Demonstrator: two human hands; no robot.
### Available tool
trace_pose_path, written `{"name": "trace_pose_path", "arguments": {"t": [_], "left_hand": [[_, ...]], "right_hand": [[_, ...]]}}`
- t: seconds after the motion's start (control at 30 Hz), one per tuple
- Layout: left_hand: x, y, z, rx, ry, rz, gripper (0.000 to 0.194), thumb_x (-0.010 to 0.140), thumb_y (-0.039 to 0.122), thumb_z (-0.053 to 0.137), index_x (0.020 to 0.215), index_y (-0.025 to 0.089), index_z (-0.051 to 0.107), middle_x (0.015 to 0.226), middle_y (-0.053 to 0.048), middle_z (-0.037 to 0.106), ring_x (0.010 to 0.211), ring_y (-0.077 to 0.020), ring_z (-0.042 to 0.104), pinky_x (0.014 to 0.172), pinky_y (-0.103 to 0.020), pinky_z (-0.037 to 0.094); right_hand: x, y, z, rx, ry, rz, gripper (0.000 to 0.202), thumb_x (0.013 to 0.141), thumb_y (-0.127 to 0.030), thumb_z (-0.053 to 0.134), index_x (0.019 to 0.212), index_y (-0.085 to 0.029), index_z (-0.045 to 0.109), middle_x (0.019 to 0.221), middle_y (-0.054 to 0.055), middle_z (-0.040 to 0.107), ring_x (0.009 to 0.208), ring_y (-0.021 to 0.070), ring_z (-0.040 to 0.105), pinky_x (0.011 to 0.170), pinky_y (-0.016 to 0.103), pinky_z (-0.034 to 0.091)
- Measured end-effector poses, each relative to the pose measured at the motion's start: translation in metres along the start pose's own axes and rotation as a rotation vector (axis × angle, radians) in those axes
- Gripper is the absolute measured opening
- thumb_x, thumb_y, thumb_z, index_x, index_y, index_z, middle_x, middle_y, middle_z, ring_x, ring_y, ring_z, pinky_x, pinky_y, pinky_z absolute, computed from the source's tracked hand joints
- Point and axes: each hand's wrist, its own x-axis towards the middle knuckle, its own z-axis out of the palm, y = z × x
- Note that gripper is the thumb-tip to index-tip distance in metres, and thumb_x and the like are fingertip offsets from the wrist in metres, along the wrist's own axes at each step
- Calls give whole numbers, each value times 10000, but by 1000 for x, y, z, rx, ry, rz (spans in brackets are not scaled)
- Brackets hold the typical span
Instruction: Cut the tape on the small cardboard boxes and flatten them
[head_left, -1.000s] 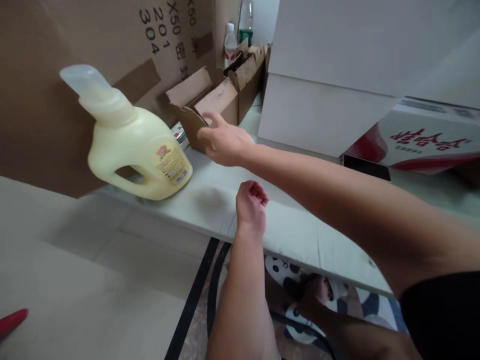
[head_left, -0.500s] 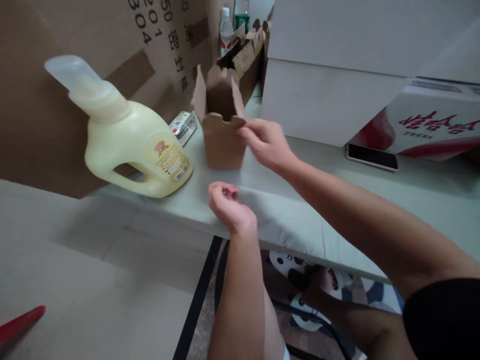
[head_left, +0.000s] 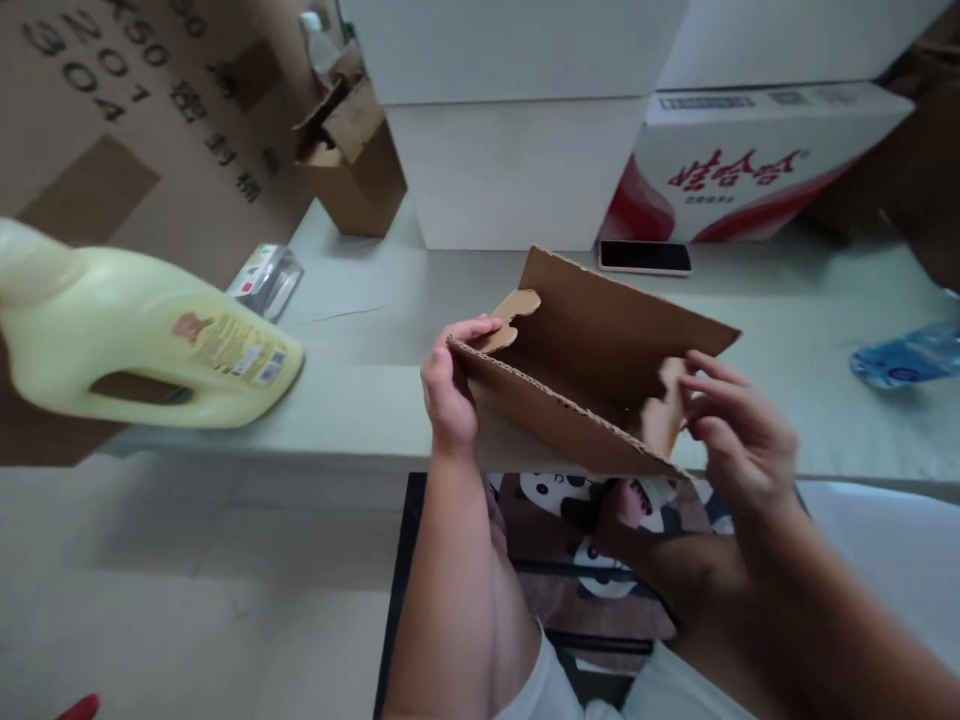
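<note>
Head view shows an open cardboard box (head_left: 592, 340) held between the two hands, over the near edge of a pale green table (head_left: 360, 395). Its mouth faces up, both long walls standing and a notched short flap showing at each end.

The left hand (head_left: 450, 390) is closed on the box's left end — fingers over the rim by the left flap, thumb outside. The right hand (head_left: 750, 440), slightly blurred, has bent fingers touching the right flap; whether they grip it, I cannot tell.

Beyond the box, a dark phone (head_left: 645, 257) lies at the foot of a white-and-red carton (head_left: 757, 165), with a plain white carton (head_left: 517, 180) to its left. Farther left stands another brown box (head_left: 367, 190), a capped bottle (head_left: 321, 50) behind it. A small clear pack (head_left: 270, 283) sits nearer, just beside a yellow jug (head_left: 157, 340); a large printed carton (head_left: 172, 190) rises behind both. At the far right, a bottle with blue on it (head_left: 907, 355) lies on its side. Below the table — panda-print fabric (head_left: 555, 495).
</note>
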Motion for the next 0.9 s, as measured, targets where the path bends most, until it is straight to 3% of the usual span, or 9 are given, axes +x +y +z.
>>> {"name": "trace_pose_path", "arguments": {"t": [0.17, 0.27, 0.33, 0.43, 0.5, 0.57, 0.63, 0.73, 0.9], "left_hand": [[-3, -14, 24, 288, 19, 43, 314, 918, 492, 570, 857, 222, 717, 869, -37, 736, 1083, -215, 670, 1023, -375, 467], [-3, -20, 37, 329, 66, 8, 320, 891, 516, 610, 849, 212, 704, 843, -40, 723, 1035, -202, 682, 964, -340, 494], [-3, -23, 45, 335, 82, -5, 336, 872, 534, 630, 867, 205, 699, 870, -45, 720, 983, -188, 688, 929, -323, 510], [-5, -28, 53, 335, 83, -1, 338, 858, 528, 655, 915, 197, 694, 928, -51, 717, 917, -164, 686, 897, -306, 523], [-6, -31, 55, 344, 61, 15, 316, 867, 499, 657, 959, 199, 693, 975, -55, 719, 932, -162, 682, 903, -306, 524], [-6, -33, 55, 387, 33, 31, 292, 873, 459, 659, 1015, 207, 694, 1054, -62, 720, 998, -173, 678, 947, -323, 519], [-6, -32, 54, 458, 12, 41, 292, 855, 392, 684, 1093, 222, 691, 1162, -67, 709, 1095, -195, 663, 1017, -354, 501], [-4, -27, 52, 544, -42, 49, 356, 819, 286, 699, 1173, 252, 701, 1281, -59, 684, 1216, -221, 624, 1081, -397, 477], [-4, -19, 51, 666, -158, 82, 226, 844, 238, 611, 968, 263, 798, 1263, -37, 713, 1235, -239, 625, 1119, -467, 450]], "right_hand": [[-11, 18, 3, -44, 184, -73, 263, 916, -367, 560, 1107, -275, 715, 1270, 94, 510, 1034, 233, 609, 814, 401, 549], [-15, 22, -1, 14, 168, -21, 263, 906, -347, 553, 1133, -300, 679, 1403, 85, 400, 1187, 289, 548, 954, 482, 524], [-18, 24, -3, 137, 106, -10, 387, 917, -314, 519, 1298, -369, 545, 1436, 74, 425, 1314, 319, 489, 1070, 557, 459], [-22, 24, -8, 279, 103, 24, 661, 921, -272, 481, 1491, -467, 207, 1384, 65, 499, 1290, 287, 528, 1068, 572, 463], [-22, 23, -12, 264, 88, 39, 624, 916, -269, 482, 1479, -451, 285, 1330, 67, 513, 1239, 278, 550, 1045, 538, 480], [-20, 21, -17, 218, 52, 39, 432, 912, -283, 492, 1334, -376, 519, 1282, 75, 510, 1220, 281, 545, 1048, 510, 470], [-18, 20, -22, 206, 18, 44, 289, 912, -309, 502, 1176, -309, 619, 1268, 83, 507, 1221, 288, 535, 1053, 499, 457], [-16, 20, -25, 250, 11, 42, 260, 919, -362, 498, 1133, -277, 618, 1300, 87, 517, 1243, 296, 519, 1057, 506, 446], [-18, 21, -22, 265, 22, 38, 270, 933, -416, 496, 1128, -274, 618, 1312, 89, 545, 1259, 299, 527, 1067, 512, 445]]}}
